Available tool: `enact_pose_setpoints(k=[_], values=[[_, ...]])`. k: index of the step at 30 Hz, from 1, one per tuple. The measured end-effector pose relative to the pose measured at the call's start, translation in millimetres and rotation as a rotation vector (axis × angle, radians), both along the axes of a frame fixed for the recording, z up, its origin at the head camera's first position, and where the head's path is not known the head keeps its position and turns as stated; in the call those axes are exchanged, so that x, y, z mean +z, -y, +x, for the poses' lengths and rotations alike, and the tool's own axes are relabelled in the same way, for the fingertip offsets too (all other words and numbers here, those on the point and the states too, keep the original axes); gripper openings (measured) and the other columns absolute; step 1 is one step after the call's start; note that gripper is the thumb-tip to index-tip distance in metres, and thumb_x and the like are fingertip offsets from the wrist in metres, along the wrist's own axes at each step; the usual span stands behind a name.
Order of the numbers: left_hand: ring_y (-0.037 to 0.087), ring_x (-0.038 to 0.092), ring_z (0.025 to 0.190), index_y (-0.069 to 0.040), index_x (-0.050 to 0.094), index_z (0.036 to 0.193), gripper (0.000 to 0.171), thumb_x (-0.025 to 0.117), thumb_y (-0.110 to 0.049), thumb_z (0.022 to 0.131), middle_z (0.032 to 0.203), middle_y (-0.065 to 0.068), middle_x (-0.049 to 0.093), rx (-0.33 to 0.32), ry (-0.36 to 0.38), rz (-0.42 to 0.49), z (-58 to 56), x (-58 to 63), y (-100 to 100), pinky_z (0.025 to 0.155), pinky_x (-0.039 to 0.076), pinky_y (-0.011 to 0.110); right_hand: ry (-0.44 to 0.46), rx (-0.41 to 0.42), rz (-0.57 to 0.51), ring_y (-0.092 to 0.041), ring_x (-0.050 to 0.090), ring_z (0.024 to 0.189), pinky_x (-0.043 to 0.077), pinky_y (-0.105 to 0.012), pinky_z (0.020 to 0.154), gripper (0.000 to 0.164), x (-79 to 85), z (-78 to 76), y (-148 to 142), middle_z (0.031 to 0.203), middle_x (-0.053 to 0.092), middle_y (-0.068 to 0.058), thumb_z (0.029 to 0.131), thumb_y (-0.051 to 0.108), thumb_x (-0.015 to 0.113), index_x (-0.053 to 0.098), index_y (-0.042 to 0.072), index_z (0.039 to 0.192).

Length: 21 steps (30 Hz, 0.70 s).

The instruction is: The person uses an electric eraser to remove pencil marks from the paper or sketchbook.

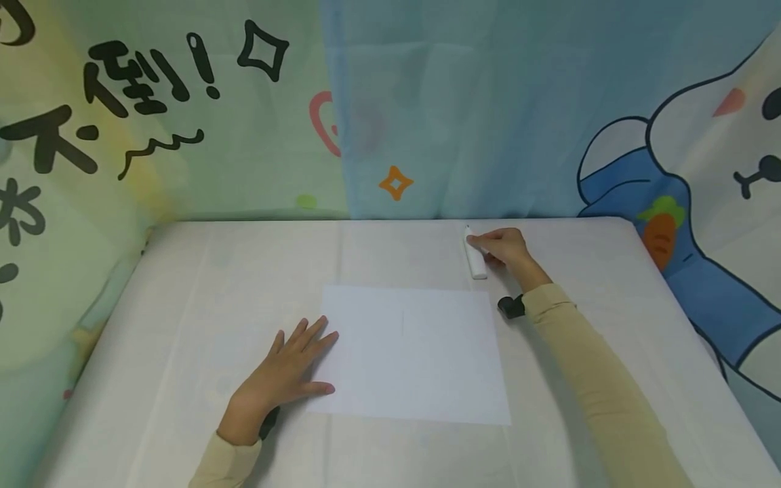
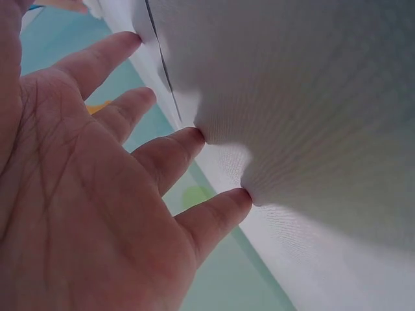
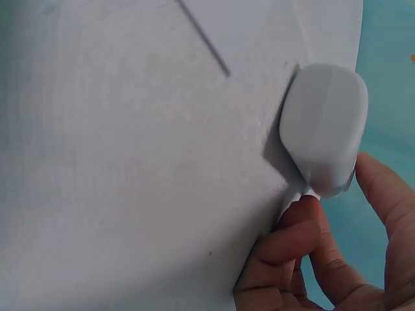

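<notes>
A white sheet of paper lies flat on the table, with a faint short line near its upper middle. My left hand rests at its left edge, fingers spread; in the left wrist view, fingertips of that hand touch the white surface. Beyond the paper's upper right corner, my right hand pinches a slim white object with a narrow tip at its far end; its kind is unclear. The right wrist view shows its rounded end between thumb and fingers of the hand.
A white cloth with fold lines covers the table. Behind its far edge hangs a printed curtain with cartoon figures and writing. A dark strap piece sits at the right wrist.
</notes>
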<state>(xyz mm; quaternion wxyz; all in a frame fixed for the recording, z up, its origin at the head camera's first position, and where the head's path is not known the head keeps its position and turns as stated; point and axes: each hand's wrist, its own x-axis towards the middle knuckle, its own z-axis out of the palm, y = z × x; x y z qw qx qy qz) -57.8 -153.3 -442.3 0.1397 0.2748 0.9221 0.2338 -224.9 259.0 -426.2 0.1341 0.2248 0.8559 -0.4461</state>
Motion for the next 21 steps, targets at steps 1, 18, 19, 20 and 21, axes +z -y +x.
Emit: enact_pose_setpoints(k=[1,18,19,20,21], values=[[0.045,0.017,0.145,-0.009,0.04,0.149,0.08,0.075,-0.038,0.083,0.16,0.017,0.023,0.001,0.002,0.0,0.0,0.2,0.0,0.11,0.014,0.07,-0.001,0.001,-0.001,-0.012,0.052,0.077,0.042,-0.022,0.064,0.061,0.2,-0.5,0.6,0.11,0.054,-0.009,0.09,0.039,0.066,0.053,-0.004,0.131],[0.044,0.015,0.146,-0.009,0.04,0.149,0.079,0.074,-0.039,0.084,0.159,0.016,0.025,0.011,0.034,-0.001,1.2,4.3,-0.5,0.112,0.011,0.069,0.065,0.018,0.028,-0.017,0.046,0.089,0.04,-0.023,0.068,0.06,-0.4,-4.8,7.2,0.11,0.051,-0.01,0.09,0.036,0.068,0.052,-0.007,0.129],[0.044,0.015,0.146,-0.009,0.04,0.149,0.079,0.074,-0.039,0.084,0.159,0.016,0.025,0.012,0.035,-0.003,1.1,3.8,-0.5,0.112,0.01,0.069,0.063,0.031,0.026,-0.017,0.046,0.09,0.04,-0.024,0.069,0.06,0.0,-4.0,7.5,0.111,0.052,-0.011,0.09,0.036,0.068,0.053,-0.007,0.129],[0.044,0.014,0.146,-0.009,0.04,0.149,0.079,0.074,-0.039,0.084,0.159,0.016,0.025,0.013,0.037,-0.003,1.2,3.7,-0.6,0.112,0.01,0.069,0.056,0.043,0.026,-0.018,0.047,0.09,0.04,-0.024,0.07,0.059,0.8,-2.6,8.2,0.112,0.052,-0.012,0.09,0.036,0.068,0.053,-0.007,0.128],[0.044,0.014,0.147,-0.01,0.039,0.149,0.08,0.074,-0.038,0.084,0.159,0.016,0.025,0.013,0.039,-0.002,1.3,3.6,-0.8,0.112,0.01,0.069,0.045,0.055,0.023,-0.018,0.047,0.091,0.04,-0.024,0.071,0.058,1.2,-1.7,8.9,0.114,0.053,-0.013,0.089,0.035,0.069,0.054,-0.007,0.127]])
